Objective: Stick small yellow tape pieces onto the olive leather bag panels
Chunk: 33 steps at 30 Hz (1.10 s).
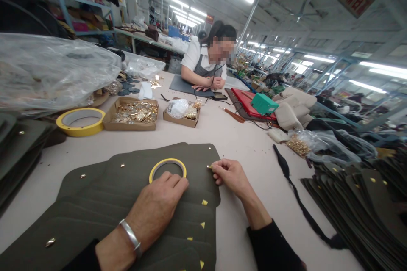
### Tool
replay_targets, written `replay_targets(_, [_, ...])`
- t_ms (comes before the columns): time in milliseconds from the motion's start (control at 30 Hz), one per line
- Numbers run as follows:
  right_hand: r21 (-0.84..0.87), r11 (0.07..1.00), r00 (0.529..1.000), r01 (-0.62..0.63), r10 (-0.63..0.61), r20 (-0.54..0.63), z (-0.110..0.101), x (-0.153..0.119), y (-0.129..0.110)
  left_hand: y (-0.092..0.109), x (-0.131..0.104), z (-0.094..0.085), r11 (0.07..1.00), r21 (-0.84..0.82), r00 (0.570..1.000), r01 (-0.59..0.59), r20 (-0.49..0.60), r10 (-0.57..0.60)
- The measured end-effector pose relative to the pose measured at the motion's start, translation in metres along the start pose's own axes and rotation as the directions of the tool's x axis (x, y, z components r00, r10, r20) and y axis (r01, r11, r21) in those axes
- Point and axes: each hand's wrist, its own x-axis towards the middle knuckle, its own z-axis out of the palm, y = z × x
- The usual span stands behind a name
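Note:
My left hand, with a silver bangle at its wrist, grips the near side of a roll of yellow tape. The roll lies on overlapping dark olive panels. By the panels' right edge, my right hand is closed in a pinch. A small yellow bit of tape shows at its fingertips, beside a small shiny metal fitting; the fingers partly hide it. Several torn yellow tape pieces stick along the panels nearer to me. Metal studs show on their left side.
Behind the panels are a larger yellow tape roll, a cardboard tray of metal parts and a smaller box. Dark panels are stacked at right, near a black strap. A person leans on the table opposite.

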Motion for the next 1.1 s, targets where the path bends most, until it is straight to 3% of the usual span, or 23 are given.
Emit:
replay_targets(133, [-0.184, 0.98, 0.996, 0.077, -0.082, -0.022, 0.008, -0.001, 0.001, 0.003, 0.002, -0.002, 1.0, -0.003, 0.997, 0.016, 0.074, -0.015])
replay_targets(367, [-0.464, 0.852, 0.954, 0.243, -0.296, -0.042, 0.014, 0.0, -0.007, 0.004, 0.003, -0.002, 0.999, -0.01, 0.993, 0.032, 0.115, -0.03])
replay_targets(467, [-0.479, 0.846, 0.955, 0.234, -0.291, -0.048, 0.014, 0.003, -0.006, 0.003, 0.002, 0.0, 1.0, -0.001, 0.995, 0.026, 0.092, -0.026])
replay_targets(600, [-0.361, 0.901, 0.951, 0.24, -0.293, -0.098, 0.008, 0.001, 0.001, 0.003, 0.001, 0.001, 0.999, 0.025, 0.998, 0.021, 0.065, -0.023])
replay_targets(667, [-0.377, 0.85, 0.905, 0.367, -0.42, -0.065, 0.005, -0.002, 0.003, 0.003, 0.002, 0.001, 0.999, 0.028, 0.998, 0.021, 0.058, -0.022])
replay_targets(733, [-0.468, 0.723, 0.827, 0.508, -0.562, 0.03, 0.005, -0.005, 0.002, 0.003, 0.002, 0.002, 0.999, 0.03, 0.999, 0.016, 0.049, -0.018])
replay_targets(800, [-0.565, 0.618, 0.792, 0.547, -0.6, 0.11, 0.009, -0.005, -0.001, 0.002, 0.003, 0.003, 0.999, 0.035, 0.999, 0.011, 0.036, -0.012])
replay_targets(867, [-0.647, 0.601, 0.833, 0.468, -0.545, 0.096, 0.015, -0.005, -0.005, 0.002, 0.004, 0.003, 0.999, 0.037, 1.0, 0.007, 0.024, -0.008])
replay_targets(1000, [-0.669, 0.699, 0.93, 0.251, -0.367, -0.034, 0.021, -0.003, -0.012, 0.0, 0.004, 0.0, 1.0, 0.003, 1.0, -0.009, -0.021, 0.009])
replay_targets(1100, [-0.577, 0.787, 0.966, 0.219, -0.257, 0.018, 0.015, -0.006, -0.015, -0.002, 0.002, -0.002, 0.997, -0.069, 0.991, -0.046, -0.128, 0.036])
